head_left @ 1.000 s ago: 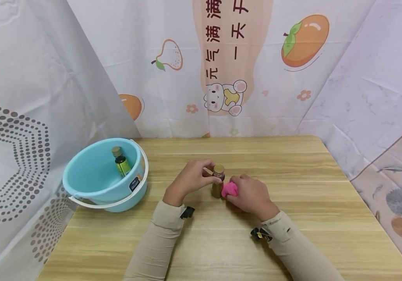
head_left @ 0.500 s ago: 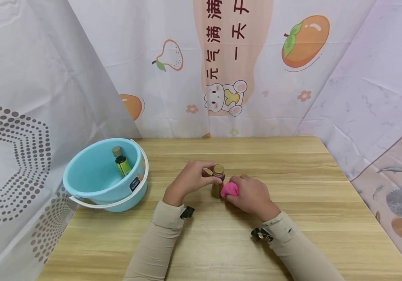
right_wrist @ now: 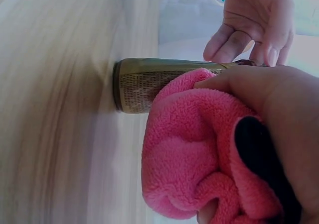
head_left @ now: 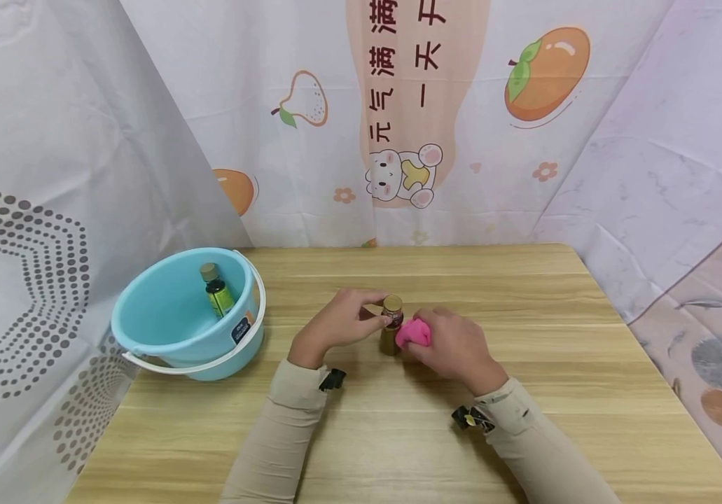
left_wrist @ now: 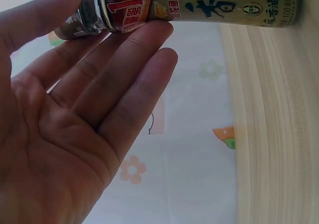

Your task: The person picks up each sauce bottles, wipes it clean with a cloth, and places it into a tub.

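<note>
A small sesame oil bottle with a gold cap and a printed label stands upright on the table. My left hand pinches it at the neck between thumb and fingertips, and the other fingers reach out beneath it in the left wrist view. From the right, my right hand grips a bunched pink cloth and presses it against the bottle's side. In the right wrist view the cloth covers part of the bottle, and a dark patch shows on its near side.
At the left of the wooden table stands a light blue bucket with a white handle. A dark bottle with a green-yellow label leans inside it. Printed curtains hang behind the table and along both sides.
My right hand and the pink cloth have shifted slightly up along the bottle. The left hand keeps its place at the neck, and the bottle still stands on the same spot.
</note>
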Available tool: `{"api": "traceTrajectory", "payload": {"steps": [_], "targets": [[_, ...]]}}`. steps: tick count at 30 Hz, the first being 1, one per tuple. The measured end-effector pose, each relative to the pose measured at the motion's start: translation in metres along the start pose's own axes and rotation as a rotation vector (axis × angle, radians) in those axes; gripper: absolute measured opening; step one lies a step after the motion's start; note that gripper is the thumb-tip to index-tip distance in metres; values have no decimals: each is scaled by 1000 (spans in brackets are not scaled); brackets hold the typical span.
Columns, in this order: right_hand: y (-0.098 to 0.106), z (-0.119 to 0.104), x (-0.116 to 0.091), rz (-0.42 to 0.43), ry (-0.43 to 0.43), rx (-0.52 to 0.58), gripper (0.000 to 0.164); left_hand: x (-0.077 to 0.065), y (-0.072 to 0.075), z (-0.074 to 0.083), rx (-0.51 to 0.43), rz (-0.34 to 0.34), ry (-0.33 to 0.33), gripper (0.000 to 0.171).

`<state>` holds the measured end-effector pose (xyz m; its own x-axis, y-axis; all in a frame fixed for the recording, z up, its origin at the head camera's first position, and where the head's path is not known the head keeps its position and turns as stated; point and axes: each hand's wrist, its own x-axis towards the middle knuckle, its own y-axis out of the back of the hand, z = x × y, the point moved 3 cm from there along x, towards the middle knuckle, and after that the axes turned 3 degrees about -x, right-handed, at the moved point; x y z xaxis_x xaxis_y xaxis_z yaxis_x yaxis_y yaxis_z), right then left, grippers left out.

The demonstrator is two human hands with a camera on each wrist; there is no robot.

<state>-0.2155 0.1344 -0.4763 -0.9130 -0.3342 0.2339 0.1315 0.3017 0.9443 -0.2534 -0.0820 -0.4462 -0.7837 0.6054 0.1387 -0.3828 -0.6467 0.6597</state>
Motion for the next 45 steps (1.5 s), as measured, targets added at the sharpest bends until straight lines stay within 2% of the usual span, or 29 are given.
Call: {"api": "traceTrajectory", "payload": {"steps": [8,18,29,39,45], "targets": [[4,0,0,11,-14,22,48,-1,1,3,35,7,-1,33],[9,-1,0,68,4,33,47,-1,-1,3,64,32,15,29],[13,-1,0,128,27,26,47,-1,0,5,60,49,11,29],[20,-1,-1,146,26,38,48,-1,0,6,60,50,21,28],[24,-2,-2,240,60,56,52,0,0,6,34,41,17,26]]}}
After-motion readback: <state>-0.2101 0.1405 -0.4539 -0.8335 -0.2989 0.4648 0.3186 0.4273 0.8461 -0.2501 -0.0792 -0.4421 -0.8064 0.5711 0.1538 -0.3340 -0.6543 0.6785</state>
